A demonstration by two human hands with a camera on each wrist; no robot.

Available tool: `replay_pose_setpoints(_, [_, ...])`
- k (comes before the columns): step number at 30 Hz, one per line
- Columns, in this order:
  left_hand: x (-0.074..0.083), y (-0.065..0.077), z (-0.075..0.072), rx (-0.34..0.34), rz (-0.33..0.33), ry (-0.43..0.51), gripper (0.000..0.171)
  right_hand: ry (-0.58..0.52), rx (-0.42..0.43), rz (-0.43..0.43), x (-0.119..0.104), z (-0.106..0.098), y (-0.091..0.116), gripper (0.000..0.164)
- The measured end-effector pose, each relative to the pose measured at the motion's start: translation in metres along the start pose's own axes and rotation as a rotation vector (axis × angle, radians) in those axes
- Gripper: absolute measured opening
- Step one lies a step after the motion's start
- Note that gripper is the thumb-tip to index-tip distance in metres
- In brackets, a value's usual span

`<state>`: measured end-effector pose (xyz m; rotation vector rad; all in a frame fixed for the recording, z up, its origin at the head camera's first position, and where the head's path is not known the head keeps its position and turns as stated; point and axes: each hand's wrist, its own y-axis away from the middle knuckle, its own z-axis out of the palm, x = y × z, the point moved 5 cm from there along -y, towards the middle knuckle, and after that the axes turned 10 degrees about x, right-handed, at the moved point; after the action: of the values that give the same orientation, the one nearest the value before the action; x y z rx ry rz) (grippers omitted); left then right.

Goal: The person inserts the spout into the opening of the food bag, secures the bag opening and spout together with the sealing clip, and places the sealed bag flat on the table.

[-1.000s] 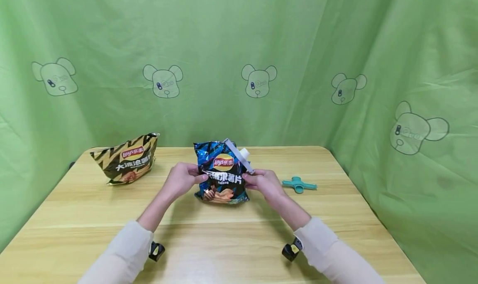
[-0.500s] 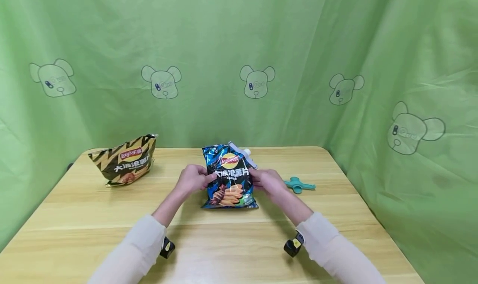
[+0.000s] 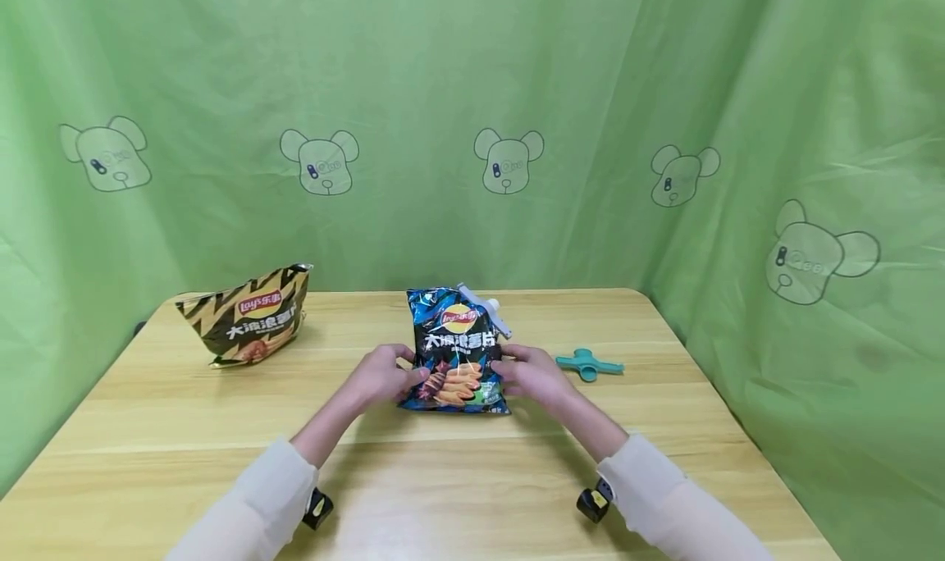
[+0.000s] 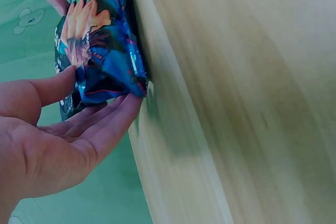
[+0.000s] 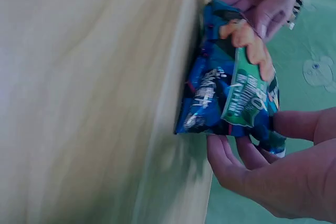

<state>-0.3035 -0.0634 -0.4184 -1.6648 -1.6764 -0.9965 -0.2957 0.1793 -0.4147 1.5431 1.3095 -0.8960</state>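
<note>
A blue and black bag of potato chips [image 3: 459,344] stands nearly upright at the middle of the table, its lower edge at the tabletop. Across its upper right corner sits a pale bag clip [image 3: 485,309] with a white round spout. My left hand [image 3: 384,372] holds the bag's left side low down, thumb on the front and fingers behind, as the left wrist view shows. On the opposite side my right hand [image 3: 535,372] grips the edge likewise; in the right wrist view its thumb [image 5: 296,124] presses the front while the other fingers reach underneath and behind.
A gold and black chip bag [image 3: 254,319] stands at the back left of the wooden table [image 3: 443,487]. To the right of my right hand lies a teal bag clip [image 3: 589,365]. A green curtain [image 3: 413,69] hangs behind the table and along its sides.
The blue bag has come down and slightly right, turning more upright with its clip still on. Both hands have slid lower along its sides.
</note>
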Motion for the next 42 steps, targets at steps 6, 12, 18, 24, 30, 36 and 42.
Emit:
replay_pose_setpoints(6, [0.006, -0.004, 0.005, 0.058, 0.009, 0.017, 0.046, 0.024, 0.109, -0.027, -0.002, -0.001, -0.004, 0.042])
replay_pose_setpoints(12, [0.024, -0.017, 0.013, 0.113, -0.001, 0.047, 0.047, 0.056, 0.203, -0.015, -0.008, -0.016, -0.022, 0.044])
replay_pose_setpoints(18, [0.040, -0.034, 0.028, 0.148, -0.009, 0.102, 0.050, 0.102, 0.278, 0.025, -0.009, -0.036, -0.048, 0.047])
replay_pose_setpoints(24, [0.044, -0.050, 0.043, 0.201, -0.025, 0.097, 0.049, 0.124, 0.297, 0.061, -0.005, -0.048, -0.068, 0.049])
replay_pose_setpoints(30, [0.043, -0.059, 0.052, 0.245, -0.038, 0.120, 0.049, 0.092, 0.289, 0.114, 0.002, -0.052, -0.079, 0.052])
replay_pose_setpoints(36, [0.045, -0.060, 0.056, 0.261, -0.026, 0.127, 0.051, 0.086, 0.290, 0.109, 0.004, -0.054, -0.085, 0.051])
replay_pose_setpoints(42, [0.043, -0.061, 0.061, 0.282, -0.001, 0.087, 0.051, 0.102, 0.269, 0.124, 0.007, -0.053, -0.087, 0.053])
